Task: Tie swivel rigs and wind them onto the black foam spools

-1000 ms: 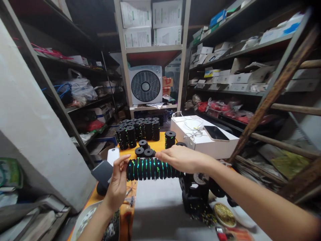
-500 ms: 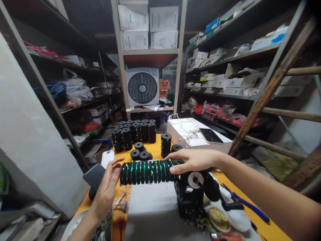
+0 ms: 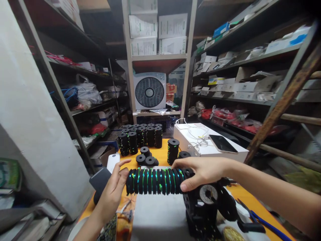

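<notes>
A sideways row of black foam line spools, wound with green and blue line, spans the space between my hands. My left hand is at the row's left end, index finger stretched out and thumb beside it; whether it bears on the end spool is unclear. My right hand curves over the right end, thumb in front and fingers behind, gripping it. Just below that hand stands a black hand-cranked winder with a round pale dial and a crank handle. The join between row and winder is hidden.
Upright stacks of spools stand at the back, with loose spools nearer. A white box carries a phone and cables. Blue-handled pliers lie at right, near a dish of gold bits. Shelves and a ladder surround the table.
The view has shifted, so everything sits a little further right and lower. Both hands keep nearly the same pose at the ends of the spool row.
</notes>
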Demonstrator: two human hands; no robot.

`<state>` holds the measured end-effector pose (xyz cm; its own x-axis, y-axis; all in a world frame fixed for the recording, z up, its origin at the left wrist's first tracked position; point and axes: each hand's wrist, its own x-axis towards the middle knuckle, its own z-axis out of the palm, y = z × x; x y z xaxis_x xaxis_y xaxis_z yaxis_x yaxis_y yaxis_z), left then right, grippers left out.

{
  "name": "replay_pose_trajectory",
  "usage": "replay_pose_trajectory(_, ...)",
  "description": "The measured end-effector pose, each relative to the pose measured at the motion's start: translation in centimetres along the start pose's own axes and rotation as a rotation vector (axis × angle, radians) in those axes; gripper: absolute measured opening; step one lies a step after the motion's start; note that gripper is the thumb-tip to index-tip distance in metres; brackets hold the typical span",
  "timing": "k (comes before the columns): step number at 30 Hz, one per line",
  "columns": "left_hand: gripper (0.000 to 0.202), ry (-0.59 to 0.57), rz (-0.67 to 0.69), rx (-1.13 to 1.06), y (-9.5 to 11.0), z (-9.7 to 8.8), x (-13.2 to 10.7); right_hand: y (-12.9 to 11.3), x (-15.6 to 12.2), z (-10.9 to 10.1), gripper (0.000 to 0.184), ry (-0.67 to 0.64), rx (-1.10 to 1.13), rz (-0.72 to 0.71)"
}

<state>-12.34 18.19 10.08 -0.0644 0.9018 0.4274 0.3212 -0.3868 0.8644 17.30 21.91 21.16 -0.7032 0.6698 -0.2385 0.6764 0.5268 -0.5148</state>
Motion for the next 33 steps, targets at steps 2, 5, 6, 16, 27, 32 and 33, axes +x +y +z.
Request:
replay_pose_trajectory(2,0.036,-0.008,-0.053,0.012,0.6,0.3,0.2,-0.9,0.1,0.2,0.057,0.042,-0.025,-0.016)
replay_pose_trajectory(5,0.036,0.006,-0.095,-0.015,1.3,0.9,0.2,-2.6,1.1,1.1,0.057,0.179,-0.084,-0.034)
replay_pose_trajectory(6,0.036,0.007,-0.101,-0.024,1.4,1.0,0.2,-3.2,1.6,1.6,0.059,0.222,-0.111,-0.037)
replay_pose_trajectory(16,0.034,0.058,0.036,-0.021,-1.1,1.3,-0.7,-3.7,4.5,4.7,0.066,0.371,-0.33,-0.025)
replay_pose_trajectory(27,0.031,0.031,0.112,-0.007,-0.7,1.4,-0.5,-3.4,4.7,4.4,0.066,0.34,-0.333,-0.025)
replay_pose_trajectory(32,0.033,0.034,0.18,0.0,-1.7,1.2,-0.9,-3.3,4.8,4.7,0.072,0.354,-0.364,-0.001)
replay_pose_trajectory(33,0.033,0.026,0.156,0.004,-1.4,1.1,-0.8,-3.3,4.8,4.8,0.073,0.366,-0.38,0.006)
